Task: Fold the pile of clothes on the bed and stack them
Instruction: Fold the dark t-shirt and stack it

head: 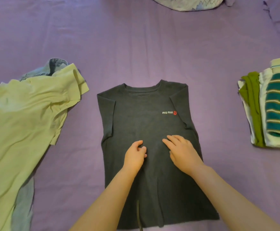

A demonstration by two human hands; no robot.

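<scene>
Smoothing dark T-shirt (146, 130) flat on bed (136, 47): right hand (182, 152) fingers straight, pressing; left hand (134, 155) loosely curled, empty. Soft, limp; best pinched at hem beneath wrists.

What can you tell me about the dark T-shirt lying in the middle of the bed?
The dark grey T-shirt lies flat and face up on the purple bedsheet, its round collar pointing away from the person. It looks like soft cotton knit, with a small white and red "miu miu" logo on the chest. Both short sleeves are folded inward over the body. The left hand, fingers loosely curled, and the right hand, fingers spread flat, rest on its middle. No other garment touches it.
</scene>
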